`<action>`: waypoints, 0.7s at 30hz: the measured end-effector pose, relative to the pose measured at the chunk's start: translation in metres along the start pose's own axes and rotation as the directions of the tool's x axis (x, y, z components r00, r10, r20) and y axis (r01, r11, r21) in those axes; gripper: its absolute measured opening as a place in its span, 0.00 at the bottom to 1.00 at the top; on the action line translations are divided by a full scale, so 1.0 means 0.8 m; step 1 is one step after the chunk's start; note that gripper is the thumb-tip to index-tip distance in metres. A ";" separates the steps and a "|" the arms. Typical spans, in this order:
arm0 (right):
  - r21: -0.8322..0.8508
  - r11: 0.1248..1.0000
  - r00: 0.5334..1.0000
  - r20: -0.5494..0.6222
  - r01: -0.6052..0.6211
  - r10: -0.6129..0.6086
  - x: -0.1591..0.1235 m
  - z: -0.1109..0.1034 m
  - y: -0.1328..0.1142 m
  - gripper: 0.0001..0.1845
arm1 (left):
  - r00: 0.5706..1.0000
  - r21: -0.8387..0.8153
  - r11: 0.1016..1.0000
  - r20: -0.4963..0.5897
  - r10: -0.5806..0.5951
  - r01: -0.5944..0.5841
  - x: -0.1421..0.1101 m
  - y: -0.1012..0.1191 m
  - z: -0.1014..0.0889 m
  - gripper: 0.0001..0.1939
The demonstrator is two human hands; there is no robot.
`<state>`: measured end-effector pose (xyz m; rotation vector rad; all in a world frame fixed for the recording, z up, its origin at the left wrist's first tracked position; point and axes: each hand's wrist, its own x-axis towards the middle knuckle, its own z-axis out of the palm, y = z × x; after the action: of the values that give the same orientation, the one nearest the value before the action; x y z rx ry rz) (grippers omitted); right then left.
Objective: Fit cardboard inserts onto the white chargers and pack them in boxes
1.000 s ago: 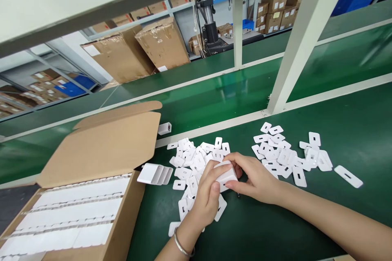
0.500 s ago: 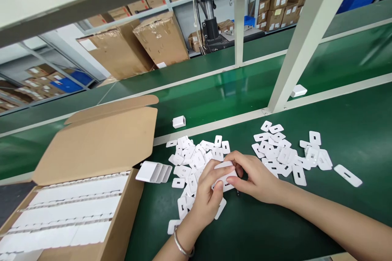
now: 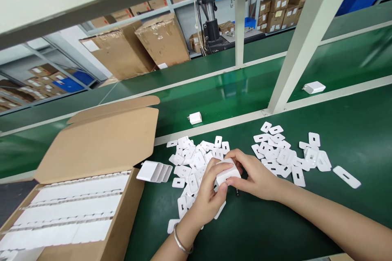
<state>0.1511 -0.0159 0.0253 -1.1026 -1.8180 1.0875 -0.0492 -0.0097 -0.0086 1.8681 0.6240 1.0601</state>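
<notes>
Both hands grip one white charger housing, a small rounded block, above the green worktop. My left hand, with a metal bangle at its wrist, wraps fingers over its left end. My right hand pinches the opposite end between thumb and fingers. Beneath and left of them lies a loose pile of white slotted cover plates. A second pile of plates spreads beyond my right hand. Several hollow white housings stand in a row to the left.
An open cardboard box with rows of white parts fills the lower left. Behind a pale rail, white plug chargers lie on the green conveyor belt. A slanted metal post rises at the right, and an overhead beam crosses the top.
The housing has turned in my fingers, so its slotted face no longer shows and a plain side does. Both chargers on the belt have travelled to the right.
</notes>
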 end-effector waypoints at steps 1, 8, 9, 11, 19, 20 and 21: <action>-0.005 1.000 1.000 0.011 -0.015 0.015 -0.001 -0.001 -0.002 0.23 | 1.000 -0.003 1.000 0.000 0.007 -0.007 0.000 0.001 0.000 0.16; -0.098 0.995 0.998 0.058 0.002 0.004 0.036 -0.017 0.002 0.26 | 0.975 0.079 0.989 -0.178 0.136 -0.124 0.000 -0.003 0.003 0.18; -0.112 0.993 0.999 0.003 -0.045 0.046 0.058 -0.023 0.008 0.27 | 0.961 0.105 0.984 -0.226 0.161 -0.140 0.001 -0.005 0.003 0.18; -0.336 0.931 0.985 -0.135 -0.144 0.103 0.112 -0.035 0.021 0.23 | 0.927 0.155 0.976 -0.317 0.198 -0.155 0.003 -0.008 0.003 0.18; -0.839 0.514 0.976 -0.088 -0.180 0.199 0.273 -0.049 0.057 0.32 | 0.897 0.210 0.977 -0.422 0.132 -0.045 0.013 -0.013 0.005 0.21; -0.849 0.491 0.974 -0.109 -0.195 0.200 0.273 -0.048 0.057 0.29 | 0.896 0.212 0.976 -0.424 0.132 -0.043 0.014 -0.013 0.005 0.22; -0.858 0.470 0.972 -0.126 -0.207 0.198 0.269 -0.048 0.057 0.27 | 0.894 0.213 0.976 -0.428 0.132 -0.043 0.015 -0.014 0.005 0.23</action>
<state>0.1213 0.2050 0.0317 -1.9383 -2.3296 0.1520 -0.0396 0.0031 -0.0140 1.8454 0.9415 1.5530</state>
